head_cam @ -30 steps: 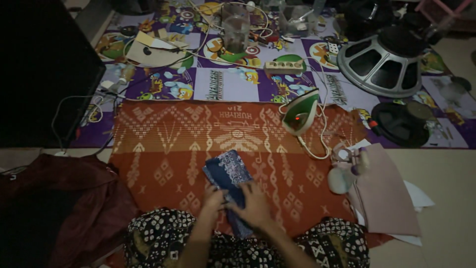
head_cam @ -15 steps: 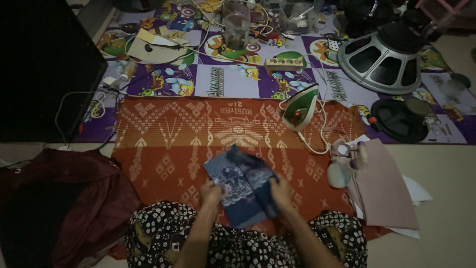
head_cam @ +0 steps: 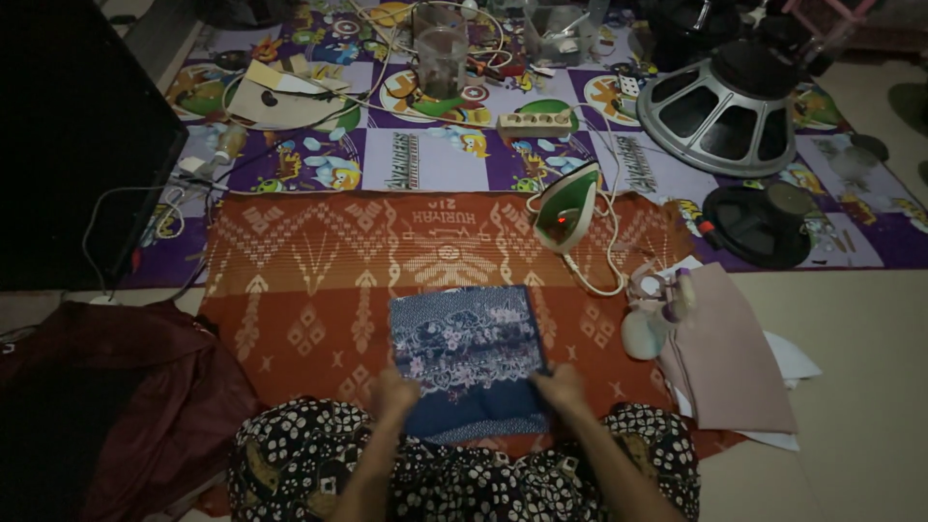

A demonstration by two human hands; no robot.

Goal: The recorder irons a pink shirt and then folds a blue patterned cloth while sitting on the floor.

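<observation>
On the orange woven mat (head_cam: pixel 319 290), directly ahead of the person's knees, a blue patterned cloth (head_cam: pixel 469 353) lies spread flat as a rough rectangle, its pale floral print facing up. The left hand (head_cam: pixel 396 394) grips the cloth's near left corner; the right hand (head_cam: pixel 561 389) grips its near right edge. Both hands are closed on the fabric, well apart from each other, with the cloth stretched between them. Beyond the cloth, a green and white iron (head_cam: pixel 565 208) stands upright on the mat's far edge, a red lamp lit on it, its white cord (head_cam: pixel 604 275) looping beside it. To the right lies a folded pink cloth (head_cam: pixel 730 358). On the cartoon-print floor sheet (head_cam: pixel 425 159) farther back stands a clear glass jar (head_cam: pixel 443 60); its contents cannot be told. A metal speaker frame (head_cam: pixel 725 111) rests at far right.
</observation>
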